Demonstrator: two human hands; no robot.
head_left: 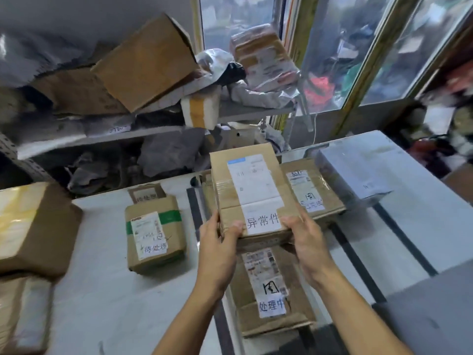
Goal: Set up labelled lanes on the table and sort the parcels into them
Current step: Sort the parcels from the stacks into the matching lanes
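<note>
Both forearms reach forward; left hand (217, 242) and right hand (304, 239) clasp the near corners of a cardboard parcel (249, 193) (thumbs on top), fingers grasping it above the surface (102, 290)

On the white table (107, 290), the green-taped cardboard parcel (154, 240) lies left of the flat brown paper parcel (271, 290); metal shelves (102, 139) stand behind.

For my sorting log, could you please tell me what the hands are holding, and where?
Both hands hold one cardboard parcel by its near end: left hand at the near-left corner, right hand at the near-right corner.
</note>
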